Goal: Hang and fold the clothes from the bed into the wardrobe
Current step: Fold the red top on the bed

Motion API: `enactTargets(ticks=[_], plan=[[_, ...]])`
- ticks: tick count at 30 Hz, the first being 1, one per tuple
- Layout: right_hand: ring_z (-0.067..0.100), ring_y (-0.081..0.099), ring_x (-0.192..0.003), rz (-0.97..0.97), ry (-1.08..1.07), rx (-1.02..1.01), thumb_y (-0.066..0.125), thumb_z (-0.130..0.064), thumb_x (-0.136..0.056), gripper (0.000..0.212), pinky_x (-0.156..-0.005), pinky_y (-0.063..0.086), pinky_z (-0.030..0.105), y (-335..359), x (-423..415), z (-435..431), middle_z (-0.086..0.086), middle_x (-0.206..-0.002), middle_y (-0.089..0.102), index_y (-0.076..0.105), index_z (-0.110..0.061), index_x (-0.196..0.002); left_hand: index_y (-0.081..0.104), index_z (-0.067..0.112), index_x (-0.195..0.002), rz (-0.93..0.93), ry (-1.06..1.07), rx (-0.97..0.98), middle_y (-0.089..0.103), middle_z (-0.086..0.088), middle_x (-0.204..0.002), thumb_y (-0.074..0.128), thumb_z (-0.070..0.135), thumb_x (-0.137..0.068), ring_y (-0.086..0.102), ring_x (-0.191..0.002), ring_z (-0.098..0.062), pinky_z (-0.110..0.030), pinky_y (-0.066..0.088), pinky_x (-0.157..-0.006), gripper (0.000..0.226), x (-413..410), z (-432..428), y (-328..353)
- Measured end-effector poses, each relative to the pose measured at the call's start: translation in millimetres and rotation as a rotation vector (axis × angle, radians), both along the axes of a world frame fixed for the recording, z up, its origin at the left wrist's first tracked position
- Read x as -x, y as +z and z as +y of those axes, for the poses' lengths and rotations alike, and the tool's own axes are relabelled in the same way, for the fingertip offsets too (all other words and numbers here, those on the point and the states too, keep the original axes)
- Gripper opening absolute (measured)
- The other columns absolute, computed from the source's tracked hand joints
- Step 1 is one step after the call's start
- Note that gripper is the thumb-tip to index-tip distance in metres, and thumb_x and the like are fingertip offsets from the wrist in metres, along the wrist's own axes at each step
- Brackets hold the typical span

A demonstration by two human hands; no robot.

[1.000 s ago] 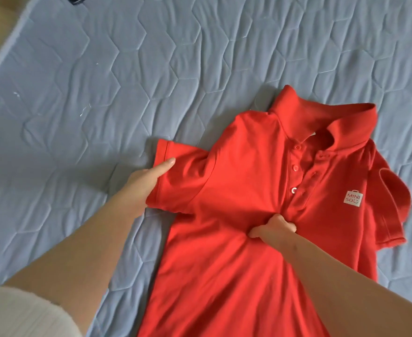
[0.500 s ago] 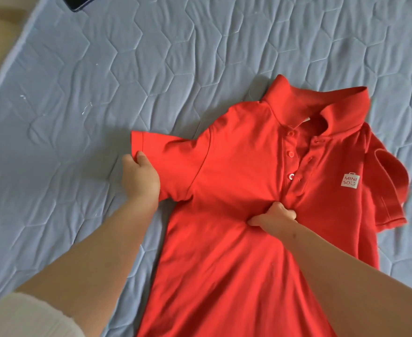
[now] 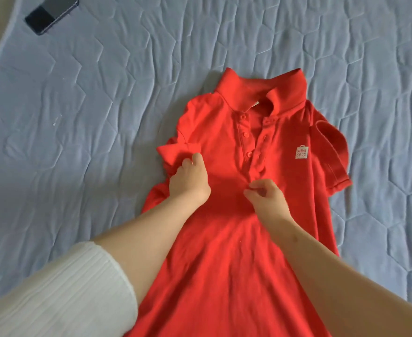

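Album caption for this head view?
Left hand holds a sleeve of the red polo shirt folded in on a blue quilt, right hand by its placket.

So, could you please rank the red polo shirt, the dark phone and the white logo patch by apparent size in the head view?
Largest: red polo shirt.
Then the dark phone, though it lies farther away.
Smallest: white logo patch.
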State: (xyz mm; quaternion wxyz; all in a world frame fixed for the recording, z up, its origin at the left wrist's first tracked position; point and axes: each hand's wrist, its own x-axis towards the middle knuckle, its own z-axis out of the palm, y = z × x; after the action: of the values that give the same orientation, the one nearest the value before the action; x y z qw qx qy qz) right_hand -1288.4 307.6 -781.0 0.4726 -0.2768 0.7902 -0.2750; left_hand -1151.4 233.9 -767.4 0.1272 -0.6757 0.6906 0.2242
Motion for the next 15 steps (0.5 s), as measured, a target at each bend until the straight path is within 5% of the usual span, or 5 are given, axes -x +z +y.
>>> enactTargets(ticks=[3,6,9,12,15], plan=[[0.021,0.058,-0.084,0.252,-0.266,0.102,0.054,-0.010,-0.084,0.012,-0.078,0.043,0.028,15.8,35.7,5.4,0.001,-0.086,0.061,0.060,-0.016,-0.093,0.025,0.015,-0.140,0.194,0.003,-0.197,0.042,-0.011,-0.138,0.052,0.018,-0.089,0.048,-0.121,-0.031,-0.038,0.038,-0.094,0.058,12.4,6.8,1.2],[0.033,0.051,-0.109,0.400,-0.488,0.000,0.048,-0.012,-0.085,0.025,-0.093,0.037,0.039,20.1,69.6,7.4,0.016,-0.117,0.054,0.057,-0.011,-0.108,0.040,0.019,-0.131,0.070,-0.041,0.141,0.047,-0.009,-0.129,0.055,0.017,-0.086,0.049,-0.115,-0.030,-0.039,0.038,-0.090,0.048,15.0,19.0,5.5],[0.033,0.048,-0.112,0.287,-0.560,-0.104,0.048,-0.018,-0.087,0.033,-0.095,0.036,0.039,19.1,89.8,6.0,0.016,-0.128,0.045,0.048,-0.011,-0.119,0.049,0.017,-0.121,0.012,0.172,0.372,0.047,-0.014,-0.117,0.064,0.019,-0.081,0.047,-0.109,-0.034,-0.043,0.039,-0.085,0.043,11.6,17.2,10.5],[0.030,0.053,-0.106,0.101,-0.556,-0.126,0.055,-0.024,-0.085,0.041,-0.096,0.043,0.040,11.4,98.5,6.9,0.014,-0.127,0.047,0.043,-0.014,-0.122,0.034,0.017,-0.134,-0.012,0.317,0.215,0.038,-0.015,-0.126,0.071,0.022,-0.078,0.044,-0.115,-0.035,-0.044,0.041,-0.090,0.067,2.4,4.8,7.0],[0.031,0.055,-0.107,-0.062,-0.560,-0.145,0.062,-0.029,-0.081,0.041,-0.097,0.046,0.046,5.1,98.7,7.8,0.015,-0.128,0.049,0.043,-0.020,-0.116,0.030,0.014,-0.135,0.033,0.355,0.183,0.039,-0.015,-0.130,0.062,0.006,-0.082,0.051,-0.112,-0.039,-0.045,0.042,-0.087,0.062,-11.7,-11.0,3.9]])
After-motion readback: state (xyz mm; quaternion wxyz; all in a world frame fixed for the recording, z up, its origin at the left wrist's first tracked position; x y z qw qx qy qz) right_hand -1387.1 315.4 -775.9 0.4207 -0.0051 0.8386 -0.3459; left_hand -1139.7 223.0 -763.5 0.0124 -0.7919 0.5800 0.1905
